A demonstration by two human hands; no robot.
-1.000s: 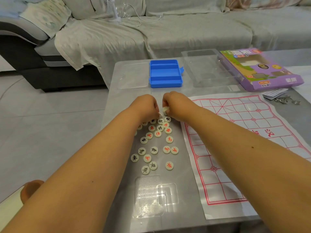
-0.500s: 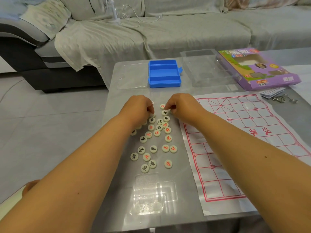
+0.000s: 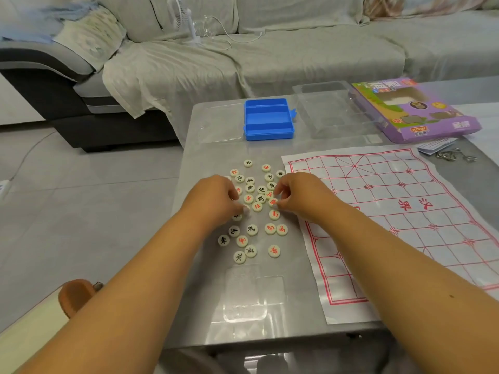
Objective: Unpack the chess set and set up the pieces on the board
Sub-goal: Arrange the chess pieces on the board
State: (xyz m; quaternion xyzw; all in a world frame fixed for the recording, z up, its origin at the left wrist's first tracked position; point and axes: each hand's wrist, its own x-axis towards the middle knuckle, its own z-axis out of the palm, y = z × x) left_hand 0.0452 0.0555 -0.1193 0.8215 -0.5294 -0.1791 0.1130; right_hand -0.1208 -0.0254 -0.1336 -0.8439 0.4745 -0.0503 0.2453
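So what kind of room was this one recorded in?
Most likely a home living room. A long grey sofa draped with a loose cover runs along the back, a low glass-topped coffee table stands in front of it on a tiled floor, and a small white fan sits on the sofa.

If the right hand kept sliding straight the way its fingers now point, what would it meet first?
The right hand points left, into the chess pieces. It would likely first push the red-marked disc at its fingertips, then neighbouring discs, then the left hand. Contact with the disc is unclear.
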